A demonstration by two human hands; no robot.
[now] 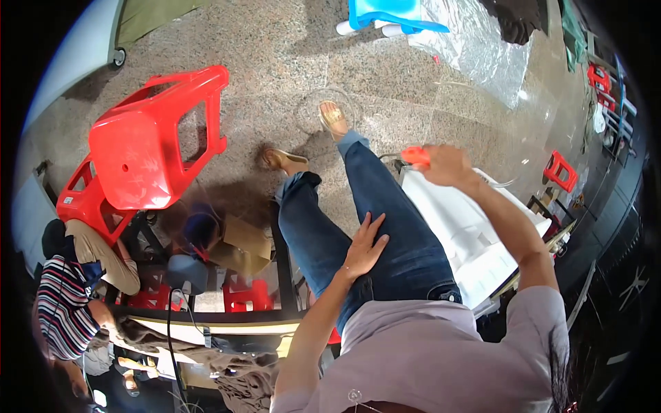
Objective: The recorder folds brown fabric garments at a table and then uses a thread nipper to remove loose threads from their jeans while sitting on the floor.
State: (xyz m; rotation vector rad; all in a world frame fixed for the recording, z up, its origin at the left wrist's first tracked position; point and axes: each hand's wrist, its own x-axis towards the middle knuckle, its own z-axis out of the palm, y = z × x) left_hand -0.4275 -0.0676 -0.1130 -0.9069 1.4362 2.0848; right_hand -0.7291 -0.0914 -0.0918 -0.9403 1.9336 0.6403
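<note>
My left hand (365,249) rests on the thigh of my jeans with its fingers spread, holding nothing. Out to the right, beyond my knee, my right hand (447,165) is closed around a small orange-red object (416,156). The fingers cover most of that object, so its kind cannot be told. A dark thin piece shows just left of it. Beneath my right forearm, beside my right leg, stands a large white object (451,227) with a smooth surface.
Red plastic stools (131,162) lie tipped at the left, near a person in a striped shirt (65,303). Brown cloth (241,382) lies on a table at lower left. A blue stool (396,14) and clear plastic sheeting (475,51) are on the speckled floor ahead.
</note>
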